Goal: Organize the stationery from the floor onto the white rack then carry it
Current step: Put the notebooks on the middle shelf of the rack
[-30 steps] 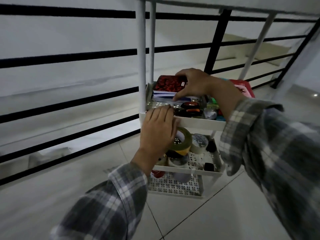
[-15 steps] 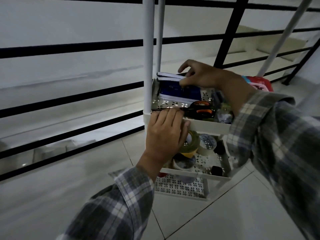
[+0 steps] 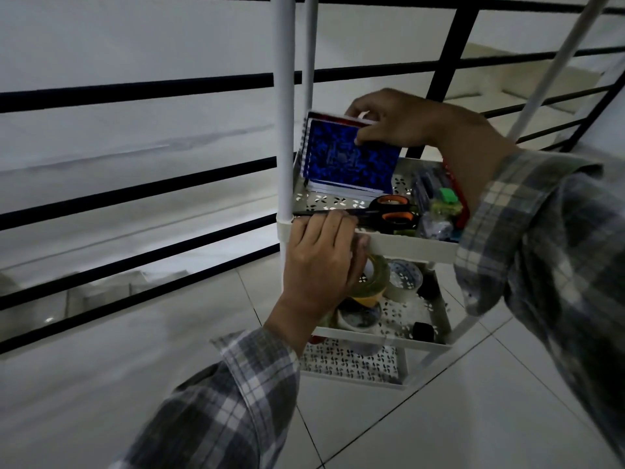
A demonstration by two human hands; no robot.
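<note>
The white rack [image 3: 409,244] stands on the tiled floor with three perforated shelves. On its upper shelf my right hand [image 3: 399,121] pinches the top edge of a blue-patterned spiral notebook [image 3: 348,160], which stands tilted on edge against the back corner together with a red-edged one behind it. My left hand [image 3: 321,265] grips the front rim of that shelf near the left post. Orange-handled scissors [image 3: 389,214] lie along the shelf's front. Pens, a green item and small stationery [image 3: 439,201] fill the shelf's right side.
Rolls of tape [image 3: 375,282] and small dark items sit on the middle shelf; the bottom shelf [image 3: 351,363] shows its patterned floor. A black horizontal railing [image 3: 135,86] runs close behind the rack. Grey floor tiles [image 3: 473,401] spread to the front and right.
My right hand has raised the notebooks from lying flat on the shelf to standing on edge, the blue cover now facing me. My left hand has stayed on the rim.
</note>
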